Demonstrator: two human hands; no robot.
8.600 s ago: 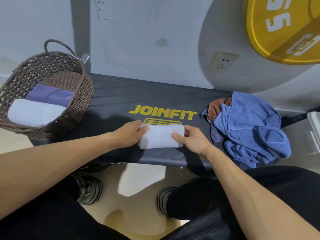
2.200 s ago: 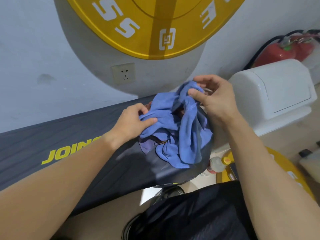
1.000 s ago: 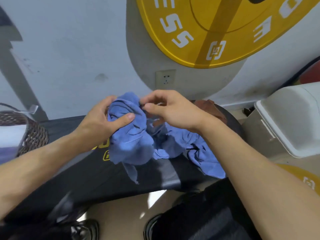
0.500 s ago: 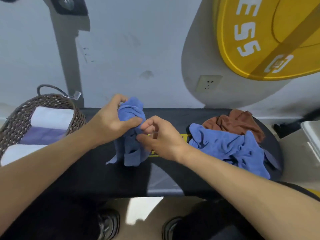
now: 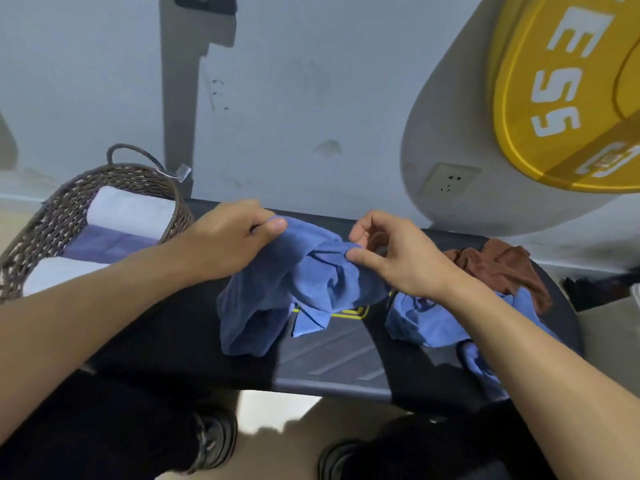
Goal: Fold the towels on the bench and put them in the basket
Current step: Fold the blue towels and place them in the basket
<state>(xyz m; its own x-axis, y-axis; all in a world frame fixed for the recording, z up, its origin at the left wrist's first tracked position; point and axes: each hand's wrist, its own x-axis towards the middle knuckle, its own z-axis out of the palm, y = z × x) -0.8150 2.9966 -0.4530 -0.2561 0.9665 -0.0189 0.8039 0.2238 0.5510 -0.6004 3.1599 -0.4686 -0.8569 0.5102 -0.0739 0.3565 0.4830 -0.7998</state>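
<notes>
Pinching a crumpled blue towel between left hand and right hand, both clamped on its upper edge, above the black surface; wicker basket at left, holding folded towels.

Black bench, wicker basket, blue towels, brown towel

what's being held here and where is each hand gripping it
A crumpled blue towel: left hand pinches its upper left edge, right hand its bunched right end.
</notes>
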